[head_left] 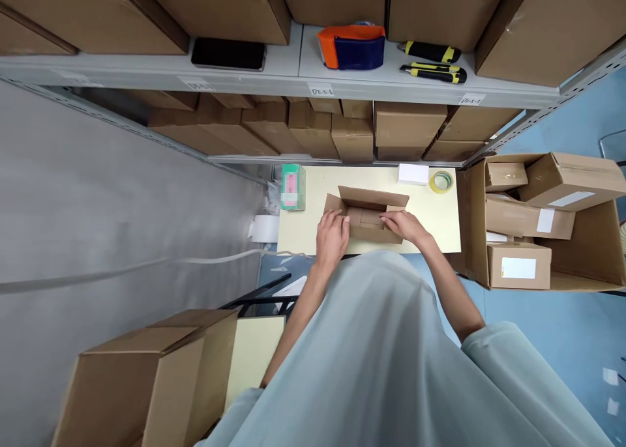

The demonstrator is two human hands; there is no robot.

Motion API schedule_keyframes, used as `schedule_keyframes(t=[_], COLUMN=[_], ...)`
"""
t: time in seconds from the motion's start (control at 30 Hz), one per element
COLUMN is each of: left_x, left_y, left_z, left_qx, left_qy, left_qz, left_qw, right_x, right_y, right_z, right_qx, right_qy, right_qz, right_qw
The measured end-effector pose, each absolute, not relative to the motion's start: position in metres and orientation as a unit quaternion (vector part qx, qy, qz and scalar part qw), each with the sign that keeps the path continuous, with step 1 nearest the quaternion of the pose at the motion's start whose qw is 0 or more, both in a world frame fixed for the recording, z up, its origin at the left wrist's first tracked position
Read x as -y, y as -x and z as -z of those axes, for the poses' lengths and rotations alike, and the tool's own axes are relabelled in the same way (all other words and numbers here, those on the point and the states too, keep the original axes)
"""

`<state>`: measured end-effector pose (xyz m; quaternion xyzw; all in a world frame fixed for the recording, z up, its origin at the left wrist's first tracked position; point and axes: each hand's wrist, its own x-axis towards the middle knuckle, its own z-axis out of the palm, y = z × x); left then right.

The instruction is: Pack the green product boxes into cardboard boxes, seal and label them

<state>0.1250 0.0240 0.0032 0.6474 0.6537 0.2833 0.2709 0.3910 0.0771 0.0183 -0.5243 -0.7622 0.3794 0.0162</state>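
A small cardboard box (376, 234) stands on the pale yellow table (313, 173) with its top flaps up, and its inside shows only bare cardboard. At the box's left end, my left hand (333, 236) is closed over the near left edge, fingers bent across the rim. My right hand (405, 225) grips the right end, its thumb and fingers pinched together at the flap there. Behind the box lie a white stack of labels or paper (413, 173) and a roll of yellowish tape (441, 182). A green and pink box (292, 187) stands at the table's back left.
Overhead, a metal shelf (274, 85) carries cartons, a phone (228, 54), an orange and blue tape dispenser (353, 46) and two box cutters (434, 72). A large carton (473, 225) of smaller boxes adjoins the table's right. Another open carton (186, 375) sits lower left.
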Motion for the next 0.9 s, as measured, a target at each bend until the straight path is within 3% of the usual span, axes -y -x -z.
schedule_keyframes(t=[0.1, 0.3, 0.5, 0.67, 0.9], left_x=[-0.015, 0.008, 0.016, 0.01, -0.003], left_y=[-0.115, -0.098, -0.089, -0.091, -0.106], left_z=[0.005, 0.019, 0.029, 0.04, 0.057], left_qx=[-0.671, -0.678, -0.655, -0.647, -0.663], left_qy=[-0.634, -0.625, -0.637, -0.632, -0.596], left_qz=[-0.282, -0.243, -0.202, -0.142, -0.098], left_qw=[0.261, 0.301, 0.353, 0.401, 0.443], right_x=[-0.078, -0.061, -0.02, 0.011, 0.021], right_y=[-0.379, -0.375, -0.43, -0.467, -0.433], right_z=[-0.022, -0.036, -0.039, -0.005, 0.04], right_qx=[0.784, 0.801, 0.794, 0.718, 0.626], right_qy=[0.517, 0.532, 0.57, 0.645, 0.687], right_qz=[-0.338, -0.262, -0.209, -0.235, -0.356], right_qw=[-0.058, -0.082, 0.013, 0.116, 0.096])
